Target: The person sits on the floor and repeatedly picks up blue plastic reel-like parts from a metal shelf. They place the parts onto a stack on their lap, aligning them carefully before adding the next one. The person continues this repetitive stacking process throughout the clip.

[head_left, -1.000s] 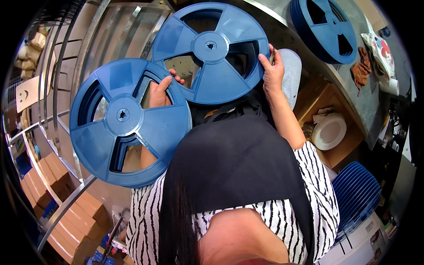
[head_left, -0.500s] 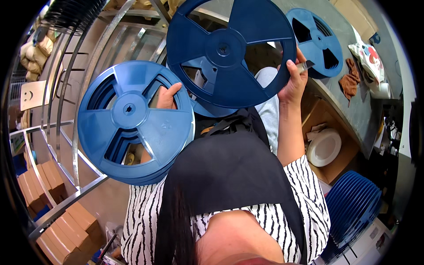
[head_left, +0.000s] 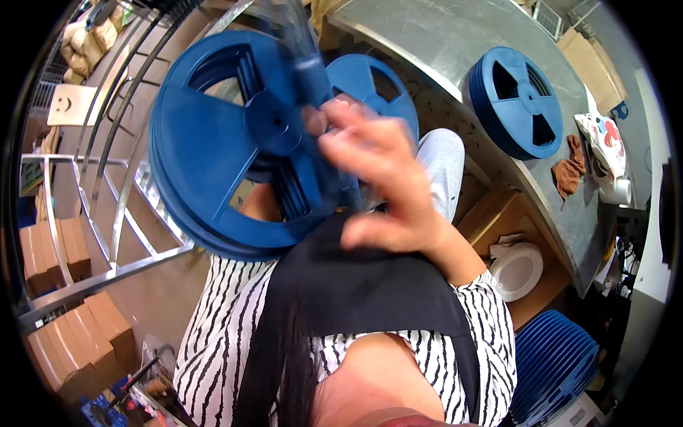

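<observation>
A stack of blue spoked plastic reels (head_left: 203, 142) is held up in front of me on the left. My left hand (head_left: 260, 203) supports it from behind; only some skin shows through a cut-out, and the fingers are hidden. My right hand (head_left: 388, 178) is smeared by motion at the stack's right side, thumb and fingers spread apart. Whether it touches the top reel cannot be made out. A blurred blue-grey shape (head_left: 307, 67) stands beyond the fingertips. Behind my right hand, another blue reel (head_left: 370, 78) is partly covered.
On the grey table (head_left: 420, 35) at right lie more stacked blue reels (head_left: 491, 96), a brown cloth (head_left: 569, 171) and a white printed bag (head_left: 601, 142). Below is an open cardboard box (head_left: 544, 238). More blue reels (head_left: 555, 363) stand lower right. A metal rack (head_left: 110, 274) and cartons (head_left: 82, 341) are left.
My right hand has let go of the dark blue reel's right rim and swung left to the stack. That reel no longer hangs at upper centre. The held stack has risen and tilted.
</observation>
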`<state>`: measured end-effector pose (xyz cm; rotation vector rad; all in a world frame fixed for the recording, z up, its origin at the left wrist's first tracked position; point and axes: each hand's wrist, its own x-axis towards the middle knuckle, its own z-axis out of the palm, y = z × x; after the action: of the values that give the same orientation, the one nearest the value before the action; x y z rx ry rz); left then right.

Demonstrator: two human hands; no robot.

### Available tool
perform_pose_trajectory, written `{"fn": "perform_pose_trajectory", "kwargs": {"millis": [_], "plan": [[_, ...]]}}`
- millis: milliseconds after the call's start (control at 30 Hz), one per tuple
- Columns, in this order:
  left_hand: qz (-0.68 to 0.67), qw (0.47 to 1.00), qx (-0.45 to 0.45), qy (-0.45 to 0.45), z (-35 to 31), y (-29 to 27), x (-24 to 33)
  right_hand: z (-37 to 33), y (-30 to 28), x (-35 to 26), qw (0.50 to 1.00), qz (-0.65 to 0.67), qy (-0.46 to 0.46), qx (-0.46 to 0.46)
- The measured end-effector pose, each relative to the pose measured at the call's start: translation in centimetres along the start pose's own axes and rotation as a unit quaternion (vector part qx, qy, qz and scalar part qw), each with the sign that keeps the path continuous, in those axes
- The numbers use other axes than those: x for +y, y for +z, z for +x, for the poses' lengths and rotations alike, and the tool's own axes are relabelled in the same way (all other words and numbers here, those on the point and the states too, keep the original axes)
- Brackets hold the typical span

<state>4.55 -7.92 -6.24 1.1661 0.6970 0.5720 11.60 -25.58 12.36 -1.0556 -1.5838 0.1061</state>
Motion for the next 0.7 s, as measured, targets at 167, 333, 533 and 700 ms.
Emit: {"fn": "perform_pose_trajectory", "kwargs": {"millis": [167,333,533,700], "plan": [[0.023,1.0,-0.005,0.013,-0.8,0.8,-0.1,-3.4,2.0,2.9,0.973,0.111,0.203,0.022],[0.02,1.0,0.001,0.01,-0.8,1.0,-0.9,-4.1,2.9,3.3,0.97,-0.159,0.174,-0.062],[0.017,1.0,0.001,0.008,-0.8,0.9,-0.7,-2.3,3.0,3.3,0.965,-0.221,0.067,-0.121],[0.015,1.0,0.003,0.009,-0.6,0.9,-0.6,-1.8,3.2,3.2,0.943,-0.276,0.041,-0.18]]}}
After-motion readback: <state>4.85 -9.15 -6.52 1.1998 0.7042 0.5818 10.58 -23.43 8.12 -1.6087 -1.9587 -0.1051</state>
